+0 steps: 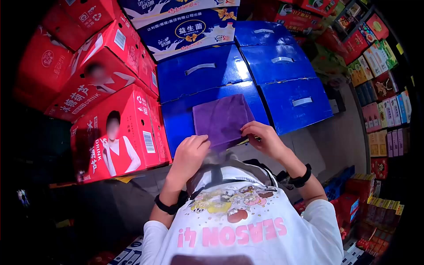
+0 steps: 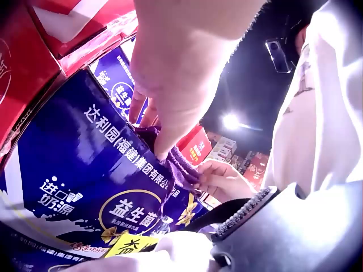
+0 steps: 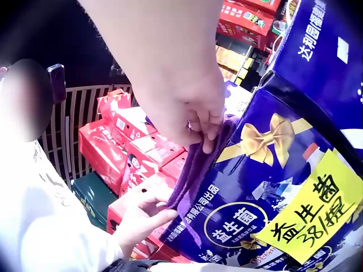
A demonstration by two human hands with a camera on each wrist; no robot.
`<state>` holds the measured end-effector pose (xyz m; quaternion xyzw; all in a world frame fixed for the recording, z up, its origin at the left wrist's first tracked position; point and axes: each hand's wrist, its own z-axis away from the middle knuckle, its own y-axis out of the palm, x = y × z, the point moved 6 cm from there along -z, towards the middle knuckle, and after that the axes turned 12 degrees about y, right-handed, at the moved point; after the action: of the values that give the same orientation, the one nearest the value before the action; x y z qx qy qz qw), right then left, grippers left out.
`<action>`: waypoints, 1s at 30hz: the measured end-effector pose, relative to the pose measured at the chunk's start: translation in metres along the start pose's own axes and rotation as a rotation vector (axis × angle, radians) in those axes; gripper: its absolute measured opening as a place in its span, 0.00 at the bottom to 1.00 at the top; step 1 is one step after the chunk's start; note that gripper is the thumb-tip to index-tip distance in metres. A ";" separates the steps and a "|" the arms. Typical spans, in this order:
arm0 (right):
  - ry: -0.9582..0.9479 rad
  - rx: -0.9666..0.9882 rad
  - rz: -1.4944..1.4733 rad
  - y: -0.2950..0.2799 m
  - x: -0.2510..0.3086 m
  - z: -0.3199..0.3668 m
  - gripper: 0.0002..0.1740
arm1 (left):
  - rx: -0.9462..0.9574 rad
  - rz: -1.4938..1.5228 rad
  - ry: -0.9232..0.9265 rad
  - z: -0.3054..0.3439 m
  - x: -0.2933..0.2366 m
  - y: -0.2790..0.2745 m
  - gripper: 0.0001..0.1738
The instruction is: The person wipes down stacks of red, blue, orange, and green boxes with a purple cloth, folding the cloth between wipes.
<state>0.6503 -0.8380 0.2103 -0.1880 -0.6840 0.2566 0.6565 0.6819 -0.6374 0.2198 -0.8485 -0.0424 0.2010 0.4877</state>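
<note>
A folded purple cloth [image 1: 223,118] lies on top of a blue carton [image 1: 176,119], its near edge at the carton's front edge. My left hand [image 1: 191,152] pinches the cloth's near left corner between thumb and fingers. At the near right corner, my right hand [image 1: 264,139] pinches it the same way. In the left wrist view the cloth [image 2: 180,169] hangs in layers over the carton's edge, with the left thumb against it. The right wrist view shows the folded layers of the cloth [image 3: 195,170] between both hands.
Red drink cartons [image 1: 117,137] are stacked on the left, and more blue cartons [image 1: 293,104] stand on the right. A white-and-blue carton [image 1: 187,31] rises behind. A yellow price sign [image 3: 312,209] is fixed to the carton front. Shelves of boxed goods [image 1: 384,101] line the far right.
</note>
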 end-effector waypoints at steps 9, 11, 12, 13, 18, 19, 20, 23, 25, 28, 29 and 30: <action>-0.211 -0.159 0.072 -0.025 0.025 -0.011 0.12 | -0.249 -0.085 -0.126 -0.017 0.015 -0.031 0.06; -0.236 -0.241 0.085 -0.052 0.049 -0.020 0.10 | -0.366 -0.174 -0.143 -0.039 0.009 -0.062 0.06; -0.270 -0.274 0.082 -0.066 0.062 -0.023 0.10 | -0.396 -0.226 -0.126 -0.051 0.001 -0.078 0.07; -0.305 -0.307 0.080 -0.080 0.076 -0.024 0.10 | -0.427 -0.279 -0.108 -0.061 -0.007 -0.094 0.07; -0.428 -0.433 0.028 -0.137 0.145 -0.005 0.14 | -0.561 -0.010 -0.125 -0.083 -0.034 -0.152 0.05; -0.463 -0.451 0.007 -0.145 0.157 -0.002 0.14 | -0.554 -0.024 -0.101 -0.087 -0.039 -0.162 0.04; -0.497 -0.478 0.040 -0.151 0.166 -0.001 0.13 | -0.531 -0.018 -0.125 -0.092 -0.045 -0.170 0.05; -0.451 -0.471 0.059 -0.164 0.177 -0.013 0.09 | -0.484 -0.003 -0.165 -0.107 -0.042 -0.186 0.05; -0.418 -0.383 0.057 -0.169 0.170 -0.042 0.08 | -0.364 -0.051 -0.171 -0.124 -0.027 -0.187 0.04; -0.388 -0.307 0.062 -0.177 0.157 -0.091 0.08 | -0.236 -0.021 -0.203 -0.150 0.016 -0.186 0.07; -0.424 -0.332 0.104 -0.183 0.156 -0.101 0.08 | -0.235 0.073 -0.190 -0.158 0.031 -0.187 0.08; -0.399 -0.351 0.077 -0.188 0.156 -0.105 0.09 | -0.282 0.102 -0.236 -0.164 0.035 -0.194 0.09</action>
<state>0.7594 -0.8838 0.4485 -0.2706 -0.8262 0.1909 0.4557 0.8006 -0.6601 0.4466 -0.8801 -0.0838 0.3156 0.3446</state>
